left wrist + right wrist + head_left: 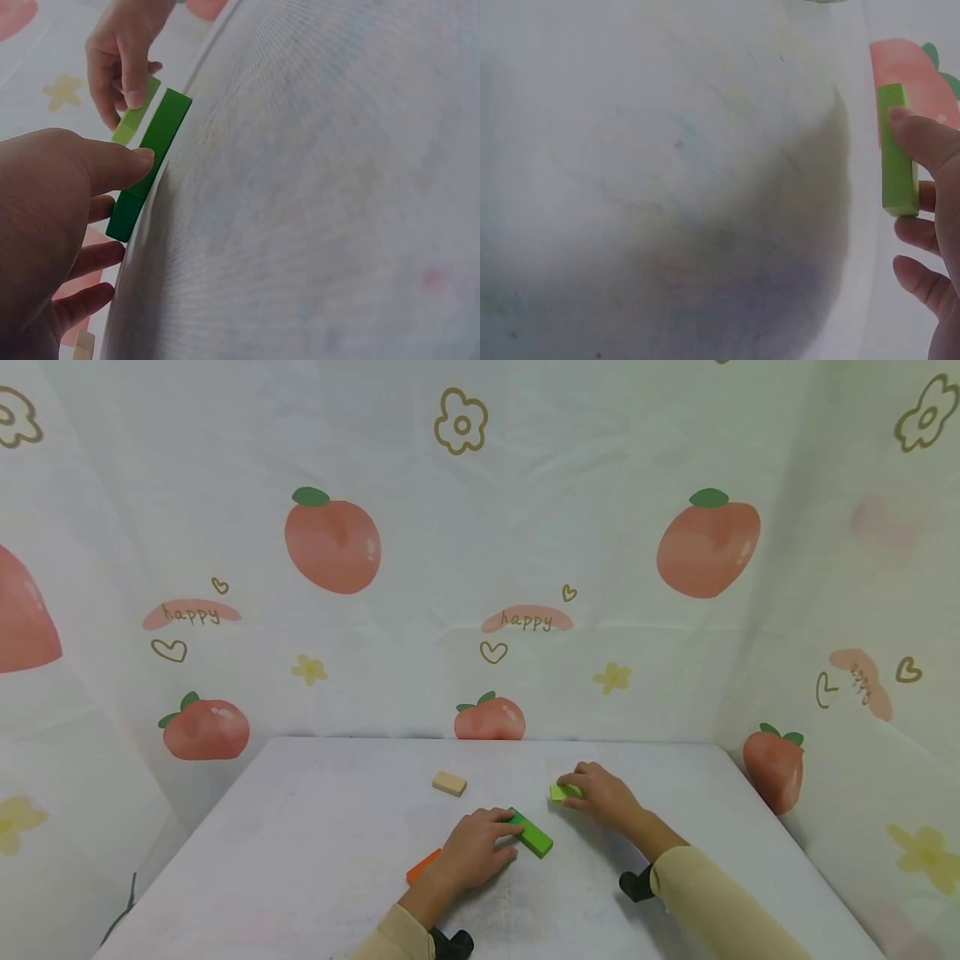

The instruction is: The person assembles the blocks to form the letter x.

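Note:
A long green block (pixel 536 839) (pixel 166 124) lies slanted on the table, a darker green piece (pixel 517 817) (pixel 126 215) against its far end. My left hand (pixel 474 850) (pixel 52 202) pinches these, thumb on one side and a finger behind, its other fingers spread. To the right, my right hand (pixel 600 795) (pixel 937 195) grips a yellow-green block (pixel 558 792) (pixel 897 161) (pixel 129 126) between thumb and fingers. In the right wrist view the thumb lies across its upper part.
A pale wooden block (pixel 449 783) lies behind the left hand. An orange block (pixel 422 865) is partly hidden by the left hand and wrist. The white table (pixel 300 827) ends at a patterned cloth backdrop (pixel 420 543).

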The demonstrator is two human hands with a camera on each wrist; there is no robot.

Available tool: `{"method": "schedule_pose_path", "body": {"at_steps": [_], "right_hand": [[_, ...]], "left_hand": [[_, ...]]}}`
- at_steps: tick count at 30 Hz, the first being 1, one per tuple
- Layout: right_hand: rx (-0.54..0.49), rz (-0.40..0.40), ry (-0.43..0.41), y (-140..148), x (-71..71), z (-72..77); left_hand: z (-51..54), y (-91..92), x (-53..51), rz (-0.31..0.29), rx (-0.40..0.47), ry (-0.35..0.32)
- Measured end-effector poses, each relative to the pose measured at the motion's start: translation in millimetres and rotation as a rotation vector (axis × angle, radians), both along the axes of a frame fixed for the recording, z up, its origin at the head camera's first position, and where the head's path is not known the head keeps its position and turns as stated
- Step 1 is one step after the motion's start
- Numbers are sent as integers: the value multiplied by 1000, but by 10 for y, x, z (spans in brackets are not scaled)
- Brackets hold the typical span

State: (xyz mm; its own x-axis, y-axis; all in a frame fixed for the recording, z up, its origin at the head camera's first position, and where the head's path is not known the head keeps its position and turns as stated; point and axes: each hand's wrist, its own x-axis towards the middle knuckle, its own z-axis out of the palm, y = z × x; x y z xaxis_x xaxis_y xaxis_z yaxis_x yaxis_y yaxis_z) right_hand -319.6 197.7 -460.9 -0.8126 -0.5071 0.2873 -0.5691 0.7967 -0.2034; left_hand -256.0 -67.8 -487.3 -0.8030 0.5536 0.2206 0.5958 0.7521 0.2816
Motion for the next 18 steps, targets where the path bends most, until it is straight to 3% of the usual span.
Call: {"method": "schedule_pose_path", "body": {"at_steps": [18], "right_hand": [[-13, 29, 24, -65, -7, -98]], "left_hand": [[3, -7, 11, -8, 6, 21]]}}
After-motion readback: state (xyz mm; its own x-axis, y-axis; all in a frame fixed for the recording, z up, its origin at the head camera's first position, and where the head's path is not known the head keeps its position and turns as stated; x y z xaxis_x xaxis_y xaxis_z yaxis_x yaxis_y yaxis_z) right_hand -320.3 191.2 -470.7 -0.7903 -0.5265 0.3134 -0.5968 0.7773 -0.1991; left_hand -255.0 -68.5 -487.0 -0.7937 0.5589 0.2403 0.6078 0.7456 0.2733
